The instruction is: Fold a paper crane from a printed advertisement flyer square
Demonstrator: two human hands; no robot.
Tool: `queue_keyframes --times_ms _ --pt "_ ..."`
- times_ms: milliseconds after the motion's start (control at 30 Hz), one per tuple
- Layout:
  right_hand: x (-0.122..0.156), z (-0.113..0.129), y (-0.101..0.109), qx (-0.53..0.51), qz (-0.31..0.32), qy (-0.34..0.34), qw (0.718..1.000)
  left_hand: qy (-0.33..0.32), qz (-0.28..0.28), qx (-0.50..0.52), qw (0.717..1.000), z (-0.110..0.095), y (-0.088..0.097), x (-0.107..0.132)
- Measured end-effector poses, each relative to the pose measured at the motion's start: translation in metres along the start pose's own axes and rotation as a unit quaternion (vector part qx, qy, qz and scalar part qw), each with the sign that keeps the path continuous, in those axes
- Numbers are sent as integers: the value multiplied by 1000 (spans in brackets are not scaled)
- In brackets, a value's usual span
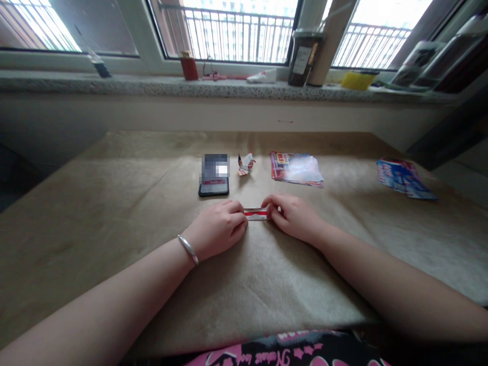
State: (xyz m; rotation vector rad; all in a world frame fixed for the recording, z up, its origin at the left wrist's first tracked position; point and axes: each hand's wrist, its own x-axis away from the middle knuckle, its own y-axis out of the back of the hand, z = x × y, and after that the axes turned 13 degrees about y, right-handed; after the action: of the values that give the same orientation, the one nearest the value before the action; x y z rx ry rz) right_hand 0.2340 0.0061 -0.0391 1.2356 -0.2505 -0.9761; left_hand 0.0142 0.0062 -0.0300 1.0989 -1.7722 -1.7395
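Observation:
A small folded strip of red-and-white paper (pixel 256 214) lies on the brown paper-covered table (pixel 114 213). My left hand (pixel 217 229), with a silver bangle on its wrist, has its fingers curled and pinches the strip's left end. At the right end my right hand (pixel 292 216) pinches it too, fingers pressed together. Most of the strip is hidden under the fingers.
Behind the hands lie a phone (pixel 214 175), a small folded paper figure (pixel 246 164) and a stack of printed leaflets (pixel 295 169). More leaflets (pixel 404 178) lie at the right. The windowsill (pixel 152 86) holds a red cup, a dark jar and a yellow sponge.

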Motion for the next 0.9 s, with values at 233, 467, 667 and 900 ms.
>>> queue_keyframes --times_ms 233,467,667,900 --pt "0 1 -4 56 16 91 994 1 3 3 1000 2 -7 -1" --pt "-1 4 -5 108 39 98 989 0 6 -21 1000 -2 -7 -3" --pt "-5 9 -4 153 56 111 980 8 -2 -63 998 -13 -6 -2" --pt "-7 7 -2 153 58 122 979 12 3 -29 1000 -8 -6 -3"
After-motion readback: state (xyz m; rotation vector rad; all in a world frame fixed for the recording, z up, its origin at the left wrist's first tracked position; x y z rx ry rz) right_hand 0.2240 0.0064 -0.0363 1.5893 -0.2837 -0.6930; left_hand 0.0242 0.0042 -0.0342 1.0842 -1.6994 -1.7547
